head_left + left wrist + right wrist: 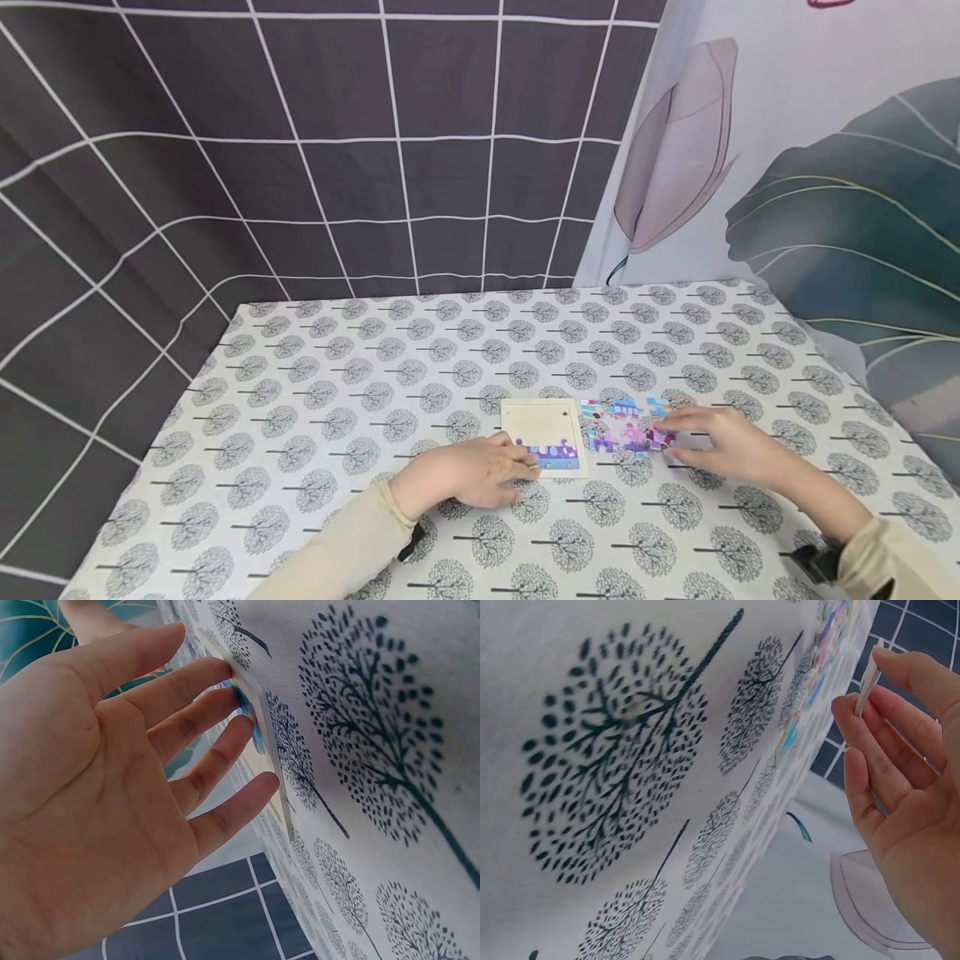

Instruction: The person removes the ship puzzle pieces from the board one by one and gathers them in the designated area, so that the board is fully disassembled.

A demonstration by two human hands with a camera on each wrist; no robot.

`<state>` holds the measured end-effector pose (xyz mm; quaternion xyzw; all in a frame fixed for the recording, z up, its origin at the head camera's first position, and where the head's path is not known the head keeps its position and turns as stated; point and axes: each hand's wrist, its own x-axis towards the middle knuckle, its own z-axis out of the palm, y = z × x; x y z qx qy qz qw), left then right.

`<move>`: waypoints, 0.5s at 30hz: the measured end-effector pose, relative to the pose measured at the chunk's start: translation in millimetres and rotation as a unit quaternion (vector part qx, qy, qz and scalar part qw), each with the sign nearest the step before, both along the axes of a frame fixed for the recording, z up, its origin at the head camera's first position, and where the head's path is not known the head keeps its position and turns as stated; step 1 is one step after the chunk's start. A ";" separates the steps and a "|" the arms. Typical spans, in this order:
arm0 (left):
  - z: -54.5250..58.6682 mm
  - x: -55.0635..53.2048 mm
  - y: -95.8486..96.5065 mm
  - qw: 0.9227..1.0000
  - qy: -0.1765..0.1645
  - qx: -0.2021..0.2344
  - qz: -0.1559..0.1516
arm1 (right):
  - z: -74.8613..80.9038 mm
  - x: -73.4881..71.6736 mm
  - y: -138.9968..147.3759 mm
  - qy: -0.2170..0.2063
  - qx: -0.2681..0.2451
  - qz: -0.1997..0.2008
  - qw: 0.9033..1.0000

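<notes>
A shallow cream puzzle tray (536, 421) lies flat, with joined purple and blue jigsaw pieces (557, 454) along its near edge. My left hand (487, 472) rests at the tray's near left corner, its fingers loosely extended over the border. In the left wrist view, the fingertips (264, 784) are right at the tray's rim. My right hand (727, 442) pinches a thin puzzle piece (868, 679) between thumb and fingers, held edge-on in the right wrist view. Beside the tray, just left of that hand, loose colourful puzzle pieces (626, 425) lie in a cluster.
A white cloth (337, 517) printed with grey trees covers the table. Behind it hangs a dark curtain (442, 183) with white grid lines. To the right is a pale curtain (787, 192) with large leaf prints.
</notes>
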<state>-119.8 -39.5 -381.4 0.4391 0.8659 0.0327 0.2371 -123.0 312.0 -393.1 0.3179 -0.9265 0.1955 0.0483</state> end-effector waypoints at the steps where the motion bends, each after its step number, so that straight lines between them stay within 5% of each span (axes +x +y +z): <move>1: -0.2 0.1 0.1 1.000 -0.001 0.000 0.001 | -0.9 0.3 0.8 0.002 -0.001 0.002 1.000; 15: -1.9 -2.8 -1.6 1.000 -0.010 0.001 -0.004 | -7.0 -1.0 9.7 0.018 0.020 0.008 1.000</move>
